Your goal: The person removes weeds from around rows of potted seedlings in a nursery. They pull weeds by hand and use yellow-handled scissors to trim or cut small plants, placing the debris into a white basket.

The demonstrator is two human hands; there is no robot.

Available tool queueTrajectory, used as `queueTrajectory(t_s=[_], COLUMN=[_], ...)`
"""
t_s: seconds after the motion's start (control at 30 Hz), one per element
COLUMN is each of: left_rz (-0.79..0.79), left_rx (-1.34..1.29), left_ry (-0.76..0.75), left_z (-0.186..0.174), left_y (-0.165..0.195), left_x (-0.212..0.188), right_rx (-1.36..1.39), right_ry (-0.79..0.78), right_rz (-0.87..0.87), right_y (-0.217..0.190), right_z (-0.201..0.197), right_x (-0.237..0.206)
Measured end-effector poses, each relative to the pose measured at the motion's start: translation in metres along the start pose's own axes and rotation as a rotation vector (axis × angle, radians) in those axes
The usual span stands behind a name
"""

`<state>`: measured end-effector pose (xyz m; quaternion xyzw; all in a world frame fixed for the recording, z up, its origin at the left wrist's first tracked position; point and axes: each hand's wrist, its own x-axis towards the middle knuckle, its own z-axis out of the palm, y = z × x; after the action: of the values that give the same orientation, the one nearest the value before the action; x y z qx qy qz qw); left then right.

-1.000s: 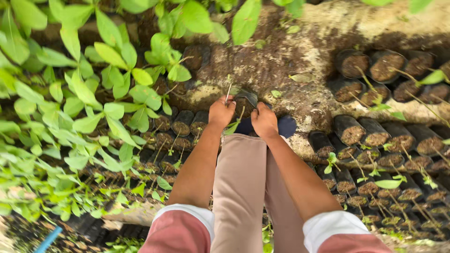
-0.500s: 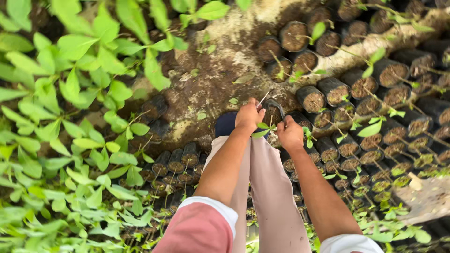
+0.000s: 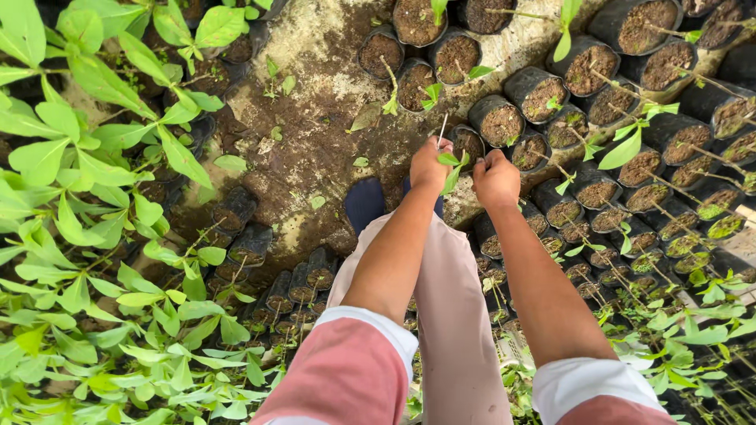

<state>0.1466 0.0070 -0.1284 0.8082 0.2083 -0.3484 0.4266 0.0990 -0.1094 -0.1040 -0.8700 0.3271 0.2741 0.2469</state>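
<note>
Ground of dark, damp soil fills the middle of the view, scattered with fallen leaves. Leafy green seedlings crowd the whole left side, their black bags mostly hidden under the foliage. On the right, rows of black soil-filled nursery bags run from the top edge down to the lower right, many with a thin stem and a few small leaves.

The person stands on the bare ground between these two groups, in light trousers and dark shoes, with pink sleeves cuffed in white at the bottom of the view. Both arms reach forward and down, the hands close together just above the nearest bags.

The left hand is closed around a thin seedling stem, which sticks up pale above the fist, and green leaves poke out on the hand's right side. The right hand is curled into a loose fist just beside it; whether it grips anything cannot be told, since the fingers point away from the camera. Directly beyond the two hands sits one small black bag of soil, near the stem's tip.
</note>
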Motion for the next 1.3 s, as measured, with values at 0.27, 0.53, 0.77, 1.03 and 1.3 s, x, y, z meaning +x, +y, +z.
queueTrajectory(t_s=[0.27,0.53,0.77,1.03,1.3], left_rz=[0.043,0.047,0.076,-0.028,0.108], left_rx=[-0.177,-0.188,-0.183,0.007,-0.143], left_ry=[0.073,-0.014,-0.075,-0.038,0.025], left_z=[0.000,-0.015,-0.022,-0.063,-0.159], left_y=[0.007,0.021,0.032,0.058,0.088], left_x=[-0.005,-0.015,-0.018,-0.050,-0.148], right_rx=[-0.118,-0.204,-0.249,0.159,0.525], right_ry=[0.003,-0.112,-0.169,0.141,0.137], right_rz=[0.136,0.133,0.229,-0.104,-0.003], right_y=[-0.011,-0.011,-0.040,-0.050,-0.049], right_z=[-0.012,-0.027,-0.049,-0.102,-0.186], right_x=[0.012,0.031,0.022,-0.048,-0.177])
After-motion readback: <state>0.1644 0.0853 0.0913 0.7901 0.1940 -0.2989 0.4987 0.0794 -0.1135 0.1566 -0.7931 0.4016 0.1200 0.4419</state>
